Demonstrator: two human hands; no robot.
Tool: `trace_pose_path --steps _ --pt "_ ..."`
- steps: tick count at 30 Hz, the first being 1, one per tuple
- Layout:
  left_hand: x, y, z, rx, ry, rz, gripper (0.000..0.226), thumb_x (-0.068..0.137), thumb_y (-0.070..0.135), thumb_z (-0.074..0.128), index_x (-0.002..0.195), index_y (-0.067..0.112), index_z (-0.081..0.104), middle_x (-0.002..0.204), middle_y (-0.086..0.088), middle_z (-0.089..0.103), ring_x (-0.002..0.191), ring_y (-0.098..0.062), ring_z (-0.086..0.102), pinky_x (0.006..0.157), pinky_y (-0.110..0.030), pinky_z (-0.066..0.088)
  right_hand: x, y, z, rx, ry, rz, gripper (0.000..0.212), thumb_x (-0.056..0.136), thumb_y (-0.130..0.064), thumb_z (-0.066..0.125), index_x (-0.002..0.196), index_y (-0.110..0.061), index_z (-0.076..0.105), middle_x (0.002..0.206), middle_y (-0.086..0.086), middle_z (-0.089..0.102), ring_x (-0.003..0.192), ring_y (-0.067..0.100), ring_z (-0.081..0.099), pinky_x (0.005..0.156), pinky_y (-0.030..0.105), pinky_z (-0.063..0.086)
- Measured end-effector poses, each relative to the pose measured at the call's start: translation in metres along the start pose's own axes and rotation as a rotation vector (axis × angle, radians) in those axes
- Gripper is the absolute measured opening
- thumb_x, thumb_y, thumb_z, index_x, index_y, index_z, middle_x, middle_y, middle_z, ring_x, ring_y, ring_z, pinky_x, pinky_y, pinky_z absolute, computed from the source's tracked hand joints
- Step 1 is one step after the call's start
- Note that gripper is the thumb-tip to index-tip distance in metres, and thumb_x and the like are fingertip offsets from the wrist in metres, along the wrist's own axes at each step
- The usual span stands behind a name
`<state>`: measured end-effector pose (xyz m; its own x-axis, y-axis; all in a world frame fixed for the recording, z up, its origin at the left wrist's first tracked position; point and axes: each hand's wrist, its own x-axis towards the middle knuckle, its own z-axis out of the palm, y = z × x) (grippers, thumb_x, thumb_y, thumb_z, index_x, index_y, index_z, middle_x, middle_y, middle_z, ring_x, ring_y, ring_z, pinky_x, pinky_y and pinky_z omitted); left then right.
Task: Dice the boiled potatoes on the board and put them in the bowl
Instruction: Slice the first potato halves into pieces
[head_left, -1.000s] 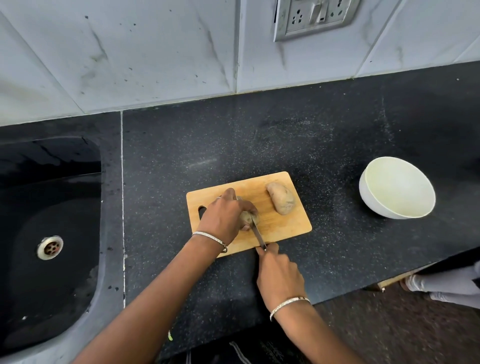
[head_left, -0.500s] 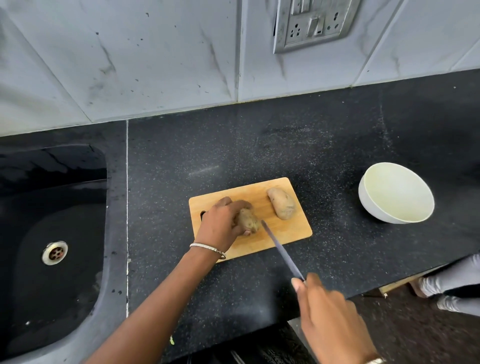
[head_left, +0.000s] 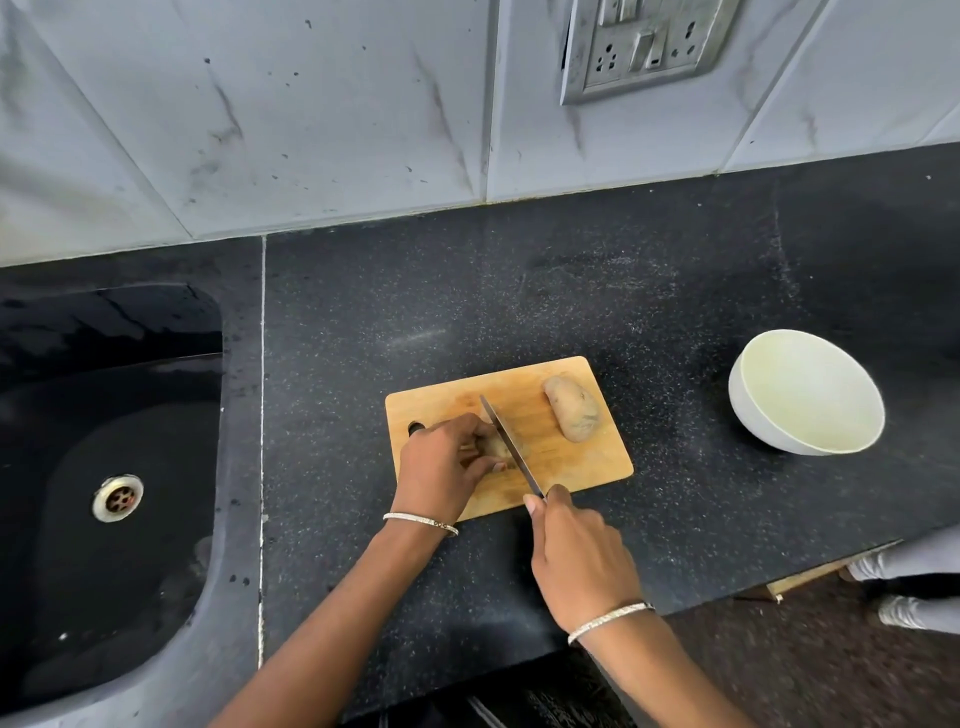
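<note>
- Right hand (head_left: 579, 558) nearest the camera, by the front edge of the black counter (head_left: 519, 291); its fingers are wrapped tight round the handle of a knife (head_left: 511, 449), and a bangle (head_left: 610, 621) sits on the wrist.
- The blade slants up and to the left over the board (head_left: 582, 470) and lies across the small potato (head_left: 496, 446). How deep it has cut cannot be told.
- Left hand (head_left: 441, 467) on the board's left half, fingers curled over the small potato and pinning it down, hiding most of it.
- The whole potato (head_left: 571, 415) lies near the board's far right corner, apart from the blade.
- A white bowl (head_left: 805, 400) stands on the counter to the right, well apart from the board.
- A black sink (head_left: 104, 332) with a metal drain (head_left: 118, 497) is on the left.
- A tiled wall (head_left: 311, 130) with a socket plate (head_left: 644, 47) is at the back.
</note>
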<state>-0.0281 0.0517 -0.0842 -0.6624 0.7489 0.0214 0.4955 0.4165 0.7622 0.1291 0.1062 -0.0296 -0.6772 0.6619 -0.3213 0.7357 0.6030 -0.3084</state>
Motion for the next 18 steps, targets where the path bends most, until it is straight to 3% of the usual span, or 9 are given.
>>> trace_pose_path --steps 5,9,14,18 --pt "0.001 -0.003 0.001 0.005 -0.018 0.002 0.027 0.070 0.021 0.085 0.092 0.018 0.071 0.094 0.007 0.074 0.082 -0.011 0.071 0.078 -0.035 0.058 0.006 -0.008 0.007 -0.045 -0.018 0.050 0.039 0.105 -0.041 0.019 0.121 -0.015 0.042 0.105 0.009 0.066 0.100 0.034 0.065 0.065 0.037 0.040" --pt "0.001 -0.001 0.000 0.051 -0.021 0.008 0.031 0.070 0.020 0.084 0.096 0.020 0.066 0.091 0.007 0.074 0.083 -0.015 0.071 0.076 -0.037 0.057 0.017 -0.013 0.013 -0.026 -0.037 0.075 0.035 0.105 -0.040 0.022 0.119 -0.014 0.042 0.107 0.011 0.065 0.102 0.036 0.064 0.067 0.039 0.043" --pt "0.007 0.020 -0.010 0.293 -0.154 0.057 0.058 0.081 0.023 0.073 0.126 0.039 0.041 0.097 0.004 0.067 0.092 -0.018 0.065 0.077 -0.035 0.050 0.019 -0.014 0.013 -0.041 -0.046 0.098 0.033 0.105 -0.037 0.024 0.120 -0.014 0.040 0.110 0.012 0.065 0.106 0.038 0.063 0.071 0.041 0.046" --pt "0.022 0.034 -0.015 0.513 -0.249 0.100 0.054 0.087 0.016 0.065 0.132 0.038 0.048 0.108 0.001 0.057 0.096 -0.021 0.060 0.072 -0.028 0.039 0.022 -0.017 0.013 -0.045 -0.073 0.118 0.026 0.104 -0.028 0.027 0.120 -0.012 0.040 0.114 0.014 0.064 0.109 0.039 0.061 0.079 0.044 0.049"
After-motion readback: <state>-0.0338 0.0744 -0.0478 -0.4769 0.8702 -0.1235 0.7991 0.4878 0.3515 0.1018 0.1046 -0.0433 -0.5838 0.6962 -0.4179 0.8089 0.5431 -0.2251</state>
